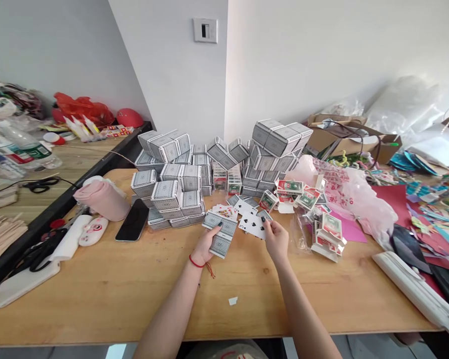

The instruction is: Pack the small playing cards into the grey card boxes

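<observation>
My left hand is closed round a fan of grey-backed playing cards just above the wooden table. A red string circles that wrist. My right hand pinches a few face-up cards with black spades showing. More loose cards lie on the table just beyond both hands. Behind them rises a heap of grey patterned card boxes, and another stack stands to the right.
A black phone, a pink roll and a white case lie to the left. Small red-and-green card packs and pink plastic bags sit to the right. Coloured paper scraps cover the far right. A scrap of paper lies near the front edge.
</observation>
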`<state>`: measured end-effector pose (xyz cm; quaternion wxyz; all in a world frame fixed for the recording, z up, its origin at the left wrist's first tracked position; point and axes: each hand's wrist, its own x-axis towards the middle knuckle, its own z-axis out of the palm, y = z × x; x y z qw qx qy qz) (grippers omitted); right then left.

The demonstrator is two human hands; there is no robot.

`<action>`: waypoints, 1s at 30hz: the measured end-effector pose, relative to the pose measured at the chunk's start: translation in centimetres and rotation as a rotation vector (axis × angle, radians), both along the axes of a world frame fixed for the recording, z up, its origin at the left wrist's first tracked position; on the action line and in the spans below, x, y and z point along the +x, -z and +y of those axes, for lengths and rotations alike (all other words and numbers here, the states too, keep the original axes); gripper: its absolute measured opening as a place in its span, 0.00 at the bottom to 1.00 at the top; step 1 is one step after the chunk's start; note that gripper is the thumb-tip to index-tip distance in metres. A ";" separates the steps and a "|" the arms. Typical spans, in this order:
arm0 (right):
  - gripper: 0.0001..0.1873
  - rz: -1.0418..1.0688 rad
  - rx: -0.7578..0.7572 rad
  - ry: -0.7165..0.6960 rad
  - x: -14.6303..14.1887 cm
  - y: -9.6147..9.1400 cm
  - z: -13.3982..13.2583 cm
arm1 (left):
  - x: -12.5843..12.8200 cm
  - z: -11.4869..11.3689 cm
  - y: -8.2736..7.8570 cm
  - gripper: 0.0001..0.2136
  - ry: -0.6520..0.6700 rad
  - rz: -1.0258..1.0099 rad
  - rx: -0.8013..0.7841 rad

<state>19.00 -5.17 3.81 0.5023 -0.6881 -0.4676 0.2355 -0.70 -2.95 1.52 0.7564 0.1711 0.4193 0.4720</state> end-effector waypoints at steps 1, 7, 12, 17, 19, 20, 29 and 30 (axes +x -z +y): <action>0.24 -0.014 -0.006 0.005 -0.2 0.1 -0.3 | 0.0 0.0 0.0 0.12 -0.001 0.001 0.000; 0.22 -0.044 -0.024 -0.016 -1.5 1.3 -1.1 | 0.0 -0.1 0.0 0.11 0.006 0.006 0.034; 0.19 0.100 -0.063 -0.187 -1.7 2.0 -1.7 | 0.3 -0.3 0.1 0.13 -0.010 0.024 0.080; 0.18 0.230 -0.117 -0.298 -1.2 2.1 -1.7 | 0.6 -0.3 0.7 0.16 -0.104 0.076 0.103; 0.17 0.226 -0.127 -0.319 -0.8 2.1 -1.5 | 0.7 -0.4 0.8 0.16 -0.140 0.116 0.139; 0.17 0.213 -0.128 -0.335 -0.6 2.1 -1.3 | 0.8 -0.4 0.8 0.15 -0.150 0.133 0.154; 0.17 0.146 -0.111 -0.390 0.0 2.5 -0.1 | 1.1 -0.6 0.7 0.14 -0.148 0.135 0.188; 0.17 0.137 -0.101 -0.384 -0.1 2.6 -0.1 | 1.1 -0.6 0.7 0.14 -0.153 0.130 0.189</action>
